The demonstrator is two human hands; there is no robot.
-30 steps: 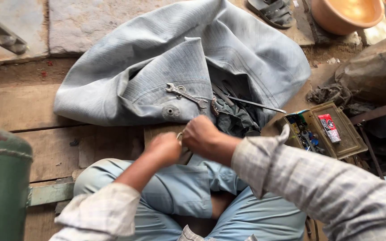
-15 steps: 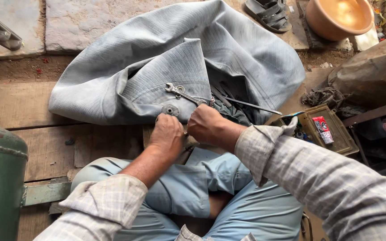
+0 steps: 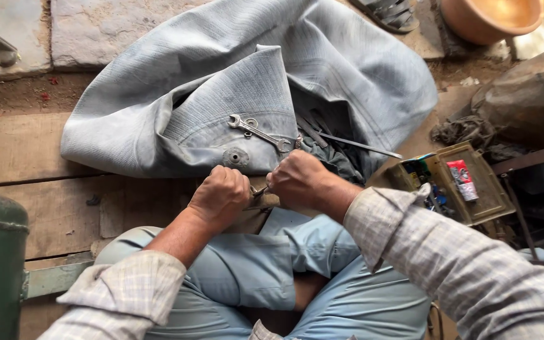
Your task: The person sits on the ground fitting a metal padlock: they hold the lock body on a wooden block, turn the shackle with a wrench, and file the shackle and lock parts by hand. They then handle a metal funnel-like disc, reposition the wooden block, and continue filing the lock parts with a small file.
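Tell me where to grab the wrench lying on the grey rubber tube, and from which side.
Grip the wrench at its slim middle shank, coming straight down from above. It lies flat and slanted on the grey tube, so only its narrow edges offer purchase. Its heads look wider and less handy. The right hand is probably nearer than the left hand.

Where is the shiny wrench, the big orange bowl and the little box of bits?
wrench [image 3: 258, 132], head view, middle of its shaft.
orange bowl [image 3: 473, 24], head view, its outer wall.
small box [image 3: 487, 189], head view, its bare lid.

a repair workshop (wrench [image 3: 258, 132], tool tin [image 3: 451, 182], plank floor [image 3: 45, 189]).
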